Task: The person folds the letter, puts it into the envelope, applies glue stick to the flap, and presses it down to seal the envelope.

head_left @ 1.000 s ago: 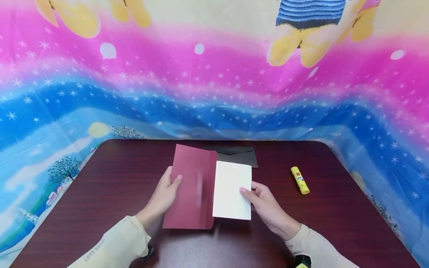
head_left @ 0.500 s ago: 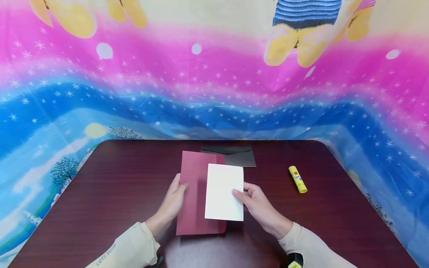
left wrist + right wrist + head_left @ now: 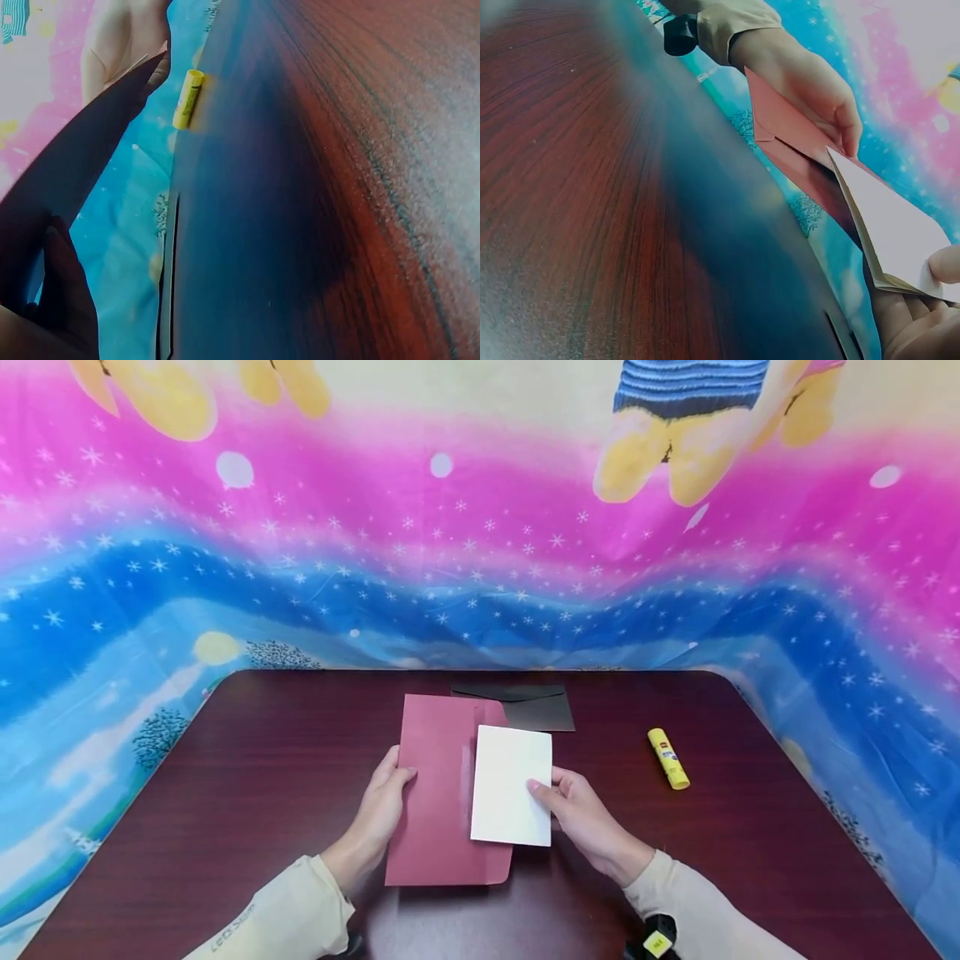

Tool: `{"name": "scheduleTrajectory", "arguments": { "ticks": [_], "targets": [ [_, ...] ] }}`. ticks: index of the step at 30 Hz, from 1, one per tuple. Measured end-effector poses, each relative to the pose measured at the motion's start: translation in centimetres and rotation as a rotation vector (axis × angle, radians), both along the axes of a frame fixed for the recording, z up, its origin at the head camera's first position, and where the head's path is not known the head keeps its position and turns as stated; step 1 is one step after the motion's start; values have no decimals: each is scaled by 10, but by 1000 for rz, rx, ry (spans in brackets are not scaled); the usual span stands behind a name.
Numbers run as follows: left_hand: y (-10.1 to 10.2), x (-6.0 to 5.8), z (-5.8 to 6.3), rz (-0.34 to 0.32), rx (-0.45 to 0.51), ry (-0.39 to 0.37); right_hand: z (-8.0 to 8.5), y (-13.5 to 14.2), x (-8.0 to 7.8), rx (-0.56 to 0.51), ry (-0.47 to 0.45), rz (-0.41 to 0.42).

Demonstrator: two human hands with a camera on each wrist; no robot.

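Note:
My left hand (image 3: 378, 810) grips the left edge of a dark pink envelope (image 3: 431, 802), thumb on the front face. The envelope stands tilted above the table, its flap side toward the right. A folded white sheet of paper (image 3: 510, 768) is pinched by my right hand (image 3: 588, 818), thumb in front and fingers behind. The sheet overlaps the envelope's right part in the head view. In the right wrist view the folded sheet (image 3: 892, 225) shows layered edges beside the envelope's opening (image 3: 810, 161). Whether the sheet touches the envelope, I cannot tell.
A dark grey envelope (image 3: 543, 712) lies at the table's back, partly hidden behind the pink one. To the right lies a yellow glue stick (image 3: 668, 758). The dark red-brown wooden table (image 3: 300, 735) meets a printed curtain (image 3: 480, 552) at its back and sides.
Over the last second the pink envelope moved right and the white sheet shifted slightly left, so they now overlap. Since half a second ago, the sheet has moved slightly right. Both grips stay the same.

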State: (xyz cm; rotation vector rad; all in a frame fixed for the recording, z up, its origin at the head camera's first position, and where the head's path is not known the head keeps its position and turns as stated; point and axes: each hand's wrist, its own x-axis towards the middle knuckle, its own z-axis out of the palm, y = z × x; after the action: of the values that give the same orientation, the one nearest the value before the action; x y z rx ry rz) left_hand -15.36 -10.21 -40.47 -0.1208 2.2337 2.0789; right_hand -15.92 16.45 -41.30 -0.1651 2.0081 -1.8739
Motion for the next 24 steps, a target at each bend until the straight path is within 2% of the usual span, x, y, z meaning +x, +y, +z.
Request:
{"name": "scheduleTrajectory", "arguments": {
  "ticks": [11, 24],
  "targets": [
    [-5, -1, -1, 21, 53, -43, -1, 2, -2, 10, -21, -35],
    [5, 0, -3, -14, 30, 46, 4, -7, -3, 36, 34, -4]
  ]
}}
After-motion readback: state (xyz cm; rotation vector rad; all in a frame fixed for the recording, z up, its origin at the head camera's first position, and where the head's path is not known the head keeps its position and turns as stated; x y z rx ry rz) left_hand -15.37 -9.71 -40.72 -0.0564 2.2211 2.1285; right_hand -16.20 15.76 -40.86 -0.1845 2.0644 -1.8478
